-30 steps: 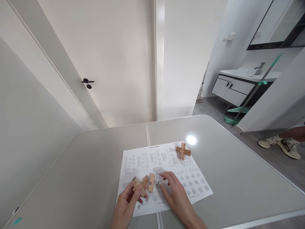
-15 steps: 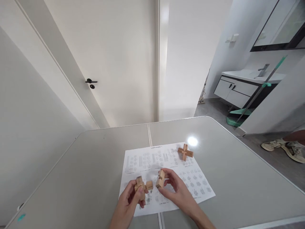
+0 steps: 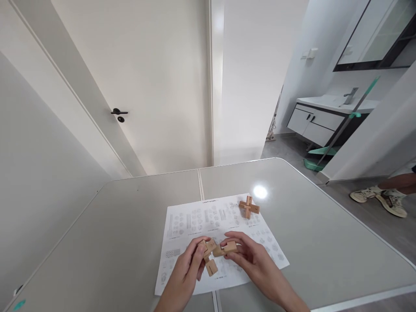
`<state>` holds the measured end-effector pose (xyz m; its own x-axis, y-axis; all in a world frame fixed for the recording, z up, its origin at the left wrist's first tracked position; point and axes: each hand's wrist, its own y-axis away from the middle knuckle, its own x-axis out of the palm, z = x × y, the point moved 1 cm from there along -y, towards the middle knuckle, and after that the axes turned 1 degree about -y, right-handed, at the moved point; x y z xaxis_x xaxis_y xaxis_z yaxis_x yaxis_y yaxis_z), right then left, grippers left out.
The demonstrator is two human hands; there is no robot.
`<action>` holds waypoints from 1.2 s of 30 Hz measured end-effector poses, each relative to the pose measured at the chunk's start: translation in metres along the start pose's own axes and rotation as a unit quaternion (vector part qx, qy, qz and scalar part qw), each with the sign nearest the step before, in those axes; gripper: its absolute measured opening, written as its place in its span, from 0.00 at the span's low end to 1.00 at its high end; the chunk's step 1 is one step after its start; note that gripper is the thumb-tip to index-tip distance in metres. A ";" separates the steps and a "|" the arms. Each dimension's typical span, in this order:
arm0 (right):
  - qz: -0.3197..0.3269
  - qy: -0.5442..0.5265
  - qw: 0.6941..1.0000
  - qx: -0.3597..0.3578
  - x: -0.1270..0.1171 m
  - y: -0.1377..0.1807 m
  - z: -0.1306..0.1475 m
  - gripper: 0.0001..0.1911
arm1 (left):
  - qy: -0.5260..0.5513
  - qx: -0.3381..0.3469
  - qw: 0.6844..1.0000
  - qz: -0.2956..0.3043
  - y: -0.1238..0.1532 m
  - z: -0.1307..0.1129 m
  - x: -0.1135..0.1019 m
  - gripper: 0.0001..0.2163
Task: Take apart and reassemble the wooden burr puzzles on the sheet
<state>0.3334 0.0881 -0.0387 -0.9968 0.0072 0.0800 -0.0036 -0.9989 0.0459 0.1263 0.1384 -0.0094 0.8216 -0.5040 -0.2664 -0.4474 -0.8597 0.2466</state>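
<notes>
the wooden blocks (image 3: 212, 267) look matt, the tabletop (image 3: 130, 234) smooth, glossy.

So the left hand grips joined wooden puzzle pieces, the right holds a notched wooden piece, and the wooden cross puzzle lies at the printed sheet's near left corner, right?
The corner is wrong: the head view shows the wooden cross puzzle at the far right corner of the printed sheet. The left hand and right hand hold what you say.

Soft, even indoor light leaves a round white glare on the tabletop (image 3: 136, 225), while the printed sheet's (image 3: 182, 281) diagrams look washed-out and illegible.
</notes>
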 end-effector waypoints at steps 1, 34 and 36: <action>-0.005 0.033 0.999 -0.012 -0.001 0.001 0.001 0.15 | -0.005 0.000 1.000 -0.005 -0.001 -0.001 0.000 0.24; -0.077 0.350 0.905 -0.231 0.007 0.020 0.000 0.14 | -0.220 0.040 0.972 0.070 -0.005 -0.015 0.009 0.27; -0.072 0.340 0.910 -0.228 0.006 0.021 0.000 0.14 | -0.230 0.043 0.969 0.076 -0.006 -0.012 0.008 0.34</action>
<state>0.3269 0.0676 -0.0372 -0.8024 0.2639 -0.5352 -0.0156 -0.9058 -0.4234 0.1402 0.1407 -0.0015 0.5079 -0.5926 -0.6252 -0.5948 -0.7662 0.2431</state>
